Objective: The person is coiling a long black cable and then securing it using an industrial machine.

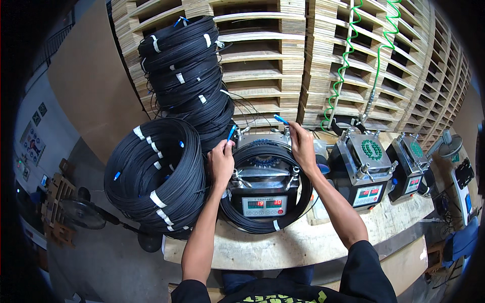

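My left hand point(222, 162) is closed in a pinch on a blue-tipped cable connector point(231, 132), which points up. A second blue cable connector point(281, 119) is pinched in my right hand point(302, 146), its tip angled up and left. Between my hands, a coil of black cable point(252, 225) with a white band loops around the front of a metal-topped machine point(265, 186). Lit red digits and a row of buttons show on the machine's front panel point(264, 206). My fingers partly hide both connectors.
Left of the machine stands a thick stack of black cable coils point(156, 177), with a taller stack point(189, 81) behind it. Two similar machines point(361, 169) sit to the right on the wooden table point(242, 255). Wooden pallets point(262, 60) and green spiral hoses point(348, 45) are behind.
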`<state>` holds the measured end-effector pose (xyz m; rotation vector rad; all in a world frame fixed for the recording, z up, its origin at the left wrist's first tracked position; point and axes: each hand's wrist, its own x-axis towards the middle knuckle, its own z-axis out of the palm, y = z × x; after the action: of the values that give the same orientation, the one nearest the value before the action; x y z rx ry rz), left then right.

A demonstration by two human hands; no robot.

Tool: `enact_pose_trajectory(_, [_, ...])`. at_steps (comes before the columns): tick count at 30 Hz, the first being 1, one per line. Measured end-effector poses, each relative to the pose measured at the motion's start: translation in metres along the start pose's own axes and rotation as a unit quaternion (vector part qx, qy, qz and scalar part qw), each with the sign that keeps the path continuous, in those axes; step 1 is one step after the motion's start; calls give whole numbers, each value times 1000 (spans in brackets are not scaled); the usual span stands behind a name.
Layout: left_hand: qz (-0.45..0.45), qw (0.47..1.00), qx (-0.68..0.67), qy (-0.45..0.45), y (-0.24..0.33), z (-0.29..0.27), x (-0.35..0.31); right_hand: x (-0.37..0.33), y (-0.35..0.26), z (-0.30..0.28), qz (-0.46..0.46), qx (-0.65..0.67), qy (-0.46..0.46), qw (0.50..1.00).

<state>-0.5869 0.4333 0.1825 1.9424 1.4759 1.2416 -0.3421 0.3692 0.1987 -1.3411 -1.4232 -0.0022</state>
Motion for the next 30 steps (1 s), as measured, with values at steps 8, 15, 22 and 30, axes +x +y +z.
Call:
enact_pose_trajectory(8, [89, 995, 42, 21, 28, -7, 4, 32, 2, -1, -30, -49, -29, 998])
enact_pose_trajectory(15, [79, 995, -45, 37, 32, -5, 39, 32, -21, -31, -93, -168, -135, 972])
enact_pose_trajectory(22, [80, 994, -75, 3, 52, 26, 69, -7, -2, -9, 19, -9, -118, 993])
enact_pose_trajectory(30, [124, 990, -45, -49, 68, 24, 52, -7, -11, -59, 75, -103, -88, 988])
